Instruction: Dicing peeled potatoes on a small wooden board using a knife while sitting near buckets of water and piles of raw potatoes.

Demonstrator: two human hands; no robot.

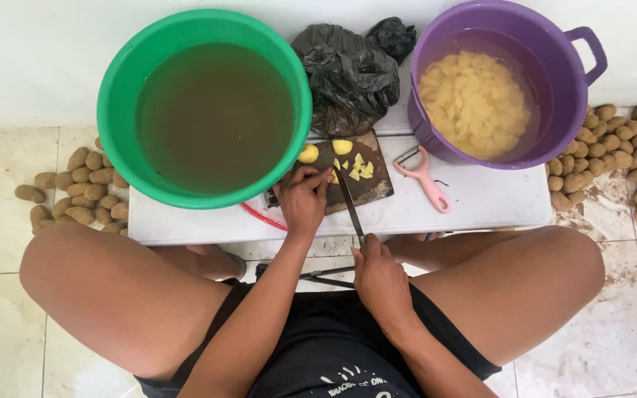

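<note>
My left hand (303,199) presses down on a peeled potato piece at the near left of a dark cutting board (371,188). My right hand (379,276) grips the handle of a long knife (349,203) whose blade runs up to the board beside my left fingers. Yellow cut potato pieces (359,168) lie on the board, with two peeled potatoes (309,153) at its far edge.
The board rests on a low white table (481,203). A green basin of murky water (211,110) stands at the left, a purple bucket of cut potato in water (481,96) at the right. A pink peeler (423,173), a black plastic bag (352,70), and unpeeled potatoes (621,151) on the tiled floor on both sides.
</note>
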